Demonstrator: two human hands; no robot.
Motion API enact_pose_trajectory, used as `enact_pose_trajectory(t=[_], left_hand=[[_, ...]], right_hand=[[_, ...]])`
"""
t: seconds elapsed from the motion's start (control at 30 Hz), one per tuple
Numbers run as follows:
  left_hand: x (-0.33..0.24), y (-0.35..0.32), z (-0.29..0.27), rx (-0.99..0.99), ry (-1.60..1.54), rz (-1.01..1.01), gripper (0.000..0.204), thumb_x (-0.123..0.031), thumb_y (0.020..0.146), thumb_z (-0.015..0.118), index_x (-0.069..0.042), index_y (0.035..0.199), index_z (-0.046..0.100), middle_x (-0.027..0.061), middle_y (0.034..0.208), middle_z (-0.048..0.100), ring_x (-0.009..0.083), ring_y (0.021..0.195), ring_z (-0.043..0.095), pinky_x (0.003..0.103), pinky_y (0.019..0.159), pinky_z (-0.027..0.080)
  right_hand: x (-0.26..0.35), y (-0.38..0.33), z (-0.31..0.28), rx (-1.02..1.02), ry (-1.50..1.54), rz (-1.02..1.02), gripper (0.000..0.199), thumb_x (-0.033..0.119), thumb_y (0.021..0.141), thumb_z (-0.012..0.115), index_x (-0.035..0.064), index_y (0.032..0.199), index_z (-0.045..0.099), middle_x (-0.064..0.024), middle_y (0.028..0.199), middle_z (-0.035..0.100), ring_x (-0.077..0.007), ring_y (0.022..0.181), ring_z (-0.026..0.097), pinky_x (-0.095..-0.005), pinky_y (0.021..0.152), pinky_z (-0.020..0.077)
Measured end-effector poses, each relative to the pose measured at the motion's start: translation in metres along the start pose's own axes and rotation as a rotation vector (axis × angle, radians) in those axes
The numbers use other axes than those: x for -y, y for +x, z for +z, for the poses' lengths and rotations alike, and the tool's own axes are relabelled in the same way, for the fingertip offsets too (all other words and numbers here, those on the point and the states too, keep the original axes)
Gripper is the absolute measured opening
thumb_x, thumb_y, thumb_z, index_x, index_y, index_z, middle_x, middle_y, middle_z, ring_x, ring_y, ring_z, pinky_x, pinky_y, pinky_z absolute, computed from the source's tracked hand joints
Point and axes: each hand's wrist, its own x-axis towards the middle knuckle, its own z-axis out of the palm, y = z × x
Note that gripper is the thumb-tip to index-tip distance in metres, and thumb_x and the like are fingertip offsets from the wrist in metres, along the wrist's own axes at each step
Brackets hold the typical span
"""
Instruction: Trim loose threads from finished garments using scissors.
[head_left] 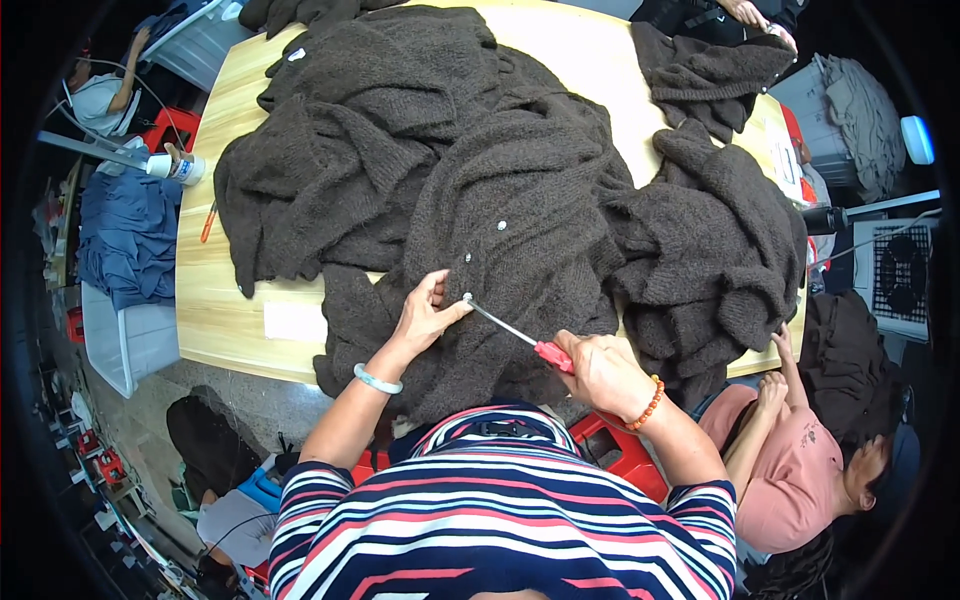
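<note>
Counter [225,320]: light wooden top with rounded corners, running away from the near edge.
Middle of counter: a heap of dark brown knit cardigans [430,170], one with small pale buttons, draped over the near edge.
Right side: a second brown knit pile [715,250], bunched and hanging off the right edge.
Far right corner: another brown garment [705,75].
Left edge: an orange pen [208,222].
Near left: a pale paper slip [294,321], flat on bare wood.

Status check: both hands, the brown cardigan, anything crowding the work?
Left hand pinches cardigan at a button. Right hand grips red-handled tool, tip at that button. More brown knitwear heaped alongside.
</note>
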Motion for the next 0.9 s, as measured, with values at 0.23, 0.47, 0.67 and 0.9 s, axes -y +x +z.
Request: enact_pose_trajectory(t=[0.23, 0.47, 0.67, 0.9], left_hand=[[0.019, 0.022, 0.014, 0.105, 0.032, -0.018, 0.033, -0.017, 0.082, 0.078, 0.0, 0.071, 0.052, -0.0019, 0.059, 0.04, 0.0047, 0.059, 0.038, 0.028, 0.048, 0.032], [-0.027, 0.001, 0.028, 0.169, 0.654, 0.323, 0.057, -0.039, 0.072, 0.082, -0.002, 0.108, 0.057, 0.0132, 0.101, 0.055, 0.0327, 0.102, 0.052, 0.044, 0.086, 0.043], [-0.002, 0.008, 0.047, 0.151, 0.62, 0.442, 0.033, -0.006, 0.069, 0.071, -0.002, 0.096, 0.052, 0.0166, 0.096, 0.054, 0.0375, 0.095, 0.054, 0.047, 0.08, 0.043], [-0.065, -0.005, 0.013, 0.189, 0.315, 0.599, 0.029, 0.003, 0.065, 0.058, 0.002, 0.094, 0.054, 0.0166, 0.085, 0.049, 0.0376, 0.08, 0.053, 0.043, 0.068, 0.045]], right_hand=[[0.003, -0.009, -0.01, 0.07, -0.032, 0.042, 0.02, 0.022, 0.083, 0.068, 0.0056, 0.087, 0.058, -0.0171, 0.061, 0.061, -0.0341, 0.063, 0.066, -0.0437, 0.06, 0.0511], [-0.012, -0.013, -0.017, -0.091, 0.054, 0.104, 0.021, 0.026, 0.087, 0.067, 0.007, 0.087, 0.057, -0.0176, 0.063, 0.06, -0.0371, 0.064, 0.064, -0.0454, 0.058, 0.0488], [-0.004, -0.005, -0.035, 0.045, -0.017, 0.057, 0.021, 0.025, 0.084, 0.07, 0.0074, 0.091, 0.062, -0.0177, 0.068, 0.063, -0.0375, 0.068, 0.065, -0.0457, 0.063, 0.0507], [-0.016, 0.01, -0.088, -0.057, 0.048, 0.123, 0.021, 0.023, 0.084, 0.069, 0.0067, 0.094, 0.061, -0.0211, 0.078, 0.065, -0.041, 0.079, 0.065, -0.0472, 0.071, 0.0512]])
